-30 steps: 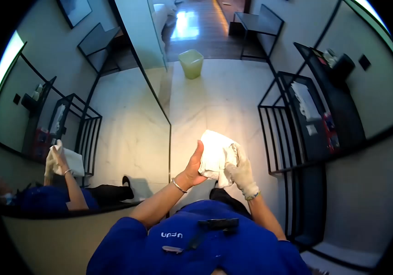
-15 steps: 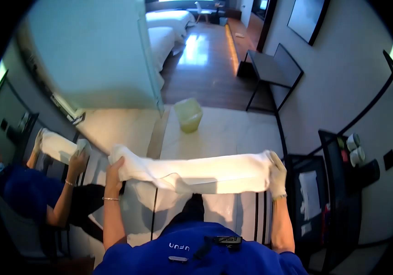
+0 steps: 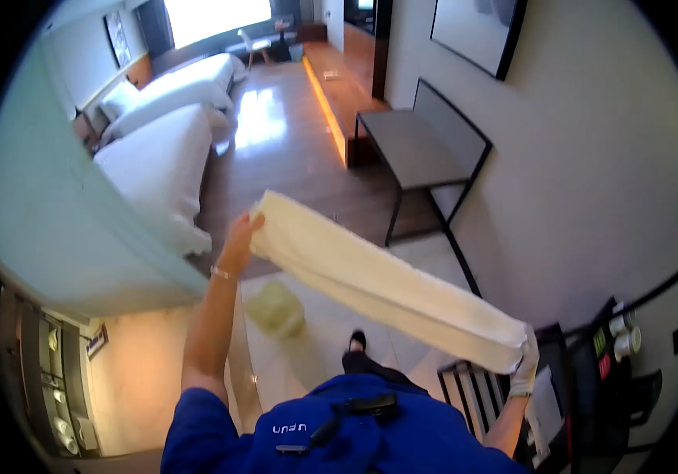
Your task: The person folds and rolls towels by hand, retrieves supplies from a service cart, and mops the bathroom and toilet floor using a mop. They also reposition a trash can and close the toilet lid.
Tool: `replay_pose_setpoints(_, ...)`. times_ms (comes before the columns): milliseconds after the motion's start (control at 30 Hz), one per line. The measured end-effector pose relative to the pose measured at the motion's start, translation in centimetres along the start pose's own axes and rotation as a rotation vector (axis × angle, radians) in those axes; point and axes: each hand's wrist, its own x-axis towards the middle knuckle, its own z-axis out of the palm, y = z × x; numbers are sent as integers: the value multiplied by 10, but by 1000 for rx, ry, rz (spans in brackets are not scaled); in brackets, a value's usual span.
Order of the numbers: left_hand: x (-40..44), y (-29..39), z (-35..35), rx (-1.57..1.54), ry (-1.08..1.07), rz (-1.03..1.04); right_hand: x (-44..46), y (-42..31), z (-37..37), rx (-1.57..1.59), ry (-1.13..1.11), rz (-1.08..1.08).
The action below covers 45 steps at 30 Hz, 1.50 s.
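Note:
A long white towel (image 3: 386, 280), folded into a strip, is stretched between my two hands and slopes down to the right. My bare left hand (image 3: 238, 239), with a bracelet at the wrist, grips its upper left end. At the lower right end my right hand (image 3: 525, 370), in a white glove, is closed on the towel's edge. Some of the right fingers are hidden by the cloth.
A yellow-green bin (image 3: 276, 310) stands on the tiled floor below the towel's left part. Ahead is a grey bench (image 3: 418, 150) by the wall. Two white beds (image 3: 157, 162) lie beyond a frosted panel (image 3: 78, 205). A black rack (image 3: 473, 391) is at lower right.
The towel was bunched up, then was opened out into a long strip. Since then its left end has risen and its right end has dropped. The view has turned toward the bedroom.

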Motion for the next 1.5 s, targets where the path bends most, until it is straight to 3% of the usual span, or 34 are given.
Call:
replay_pose_setpoints(33,30,0,2,14,54,17,36,31,-6,-81,-48,-25)
replay_pose_setpoints(133,112,-16,-39,98,136,-15,113,37,83,-88,-107,170)
replay_pose_setpoints(200,158,-13,-58,61,146,-21,181,81,121,-97,100,225)
replay_pose_setpoints(367,305,-19,-103,65,225,-42,345,138,223,-84,21,332)
replay_pose_setpoints(467,427,-22,-111,149,172,-74,403,133,265,-164,80,233)
replay_pose_setpoints(667,709,7,-32,138,-206,-89,486,99,314,32,372,106)
replay_pose_setpoints(733,804,16,11,218,-219,-75,516,107,323,26,424,111)
replay_pose_setpoints(800,897,11,46,419,-305,64,543,109,344,32,454,201)
replay_pose_setpoints(833,924,7,60,709,-195,117,554,130,339,-53,471,233)
replay_pose_setpoints(867,961,-16,61,1014,-202,316,563,147,334,-56,509,241)
replay_pose_setpoints(933,1004,-55,67,1195,-302,564,582,187,324,-1129,294,-29)
replay_pose_setpoints(967,1040,-103,44,1197,-399,585,586,219,313,-1329,340,-55)
replay_pose_setpoints(1000,1076,-141,29,1200,-499,624,605,226,318,-1317,357,-36)
replay_pose_setpoints(1067,1045,-125,55,1401,-620,324,629,240,357,-1358,257,52)
replay_pose_setpoints(1167,1061,-176,40,1366,-693,226,674,269,400,-1371,141,196)
replay_pose_setpoints(1233,1079,-202,31,1342,-735,135,702,311,415,-1418,-27,149)
replay_pose_setpoints(1300,1111,-246,18,1239,-720,263,699,379,393,-1540,66,193)
replay_pose_setpoints(1333,1118,-248,31,1249,-692,311,706,383,394,-1536,12,454)
replay_pose_setpoints(1367,1125,-244,52,1240,-681,257,695,406,377,-1546,-17,435)
replay_pose_setpoints(1433,1154,-265,80,1335,-674,285,702,385,391,-1492,42,643)
replay_pose_setpoints(1500,1171,-281,105,1382,-799,413,702,380,392,-1527,37,661)
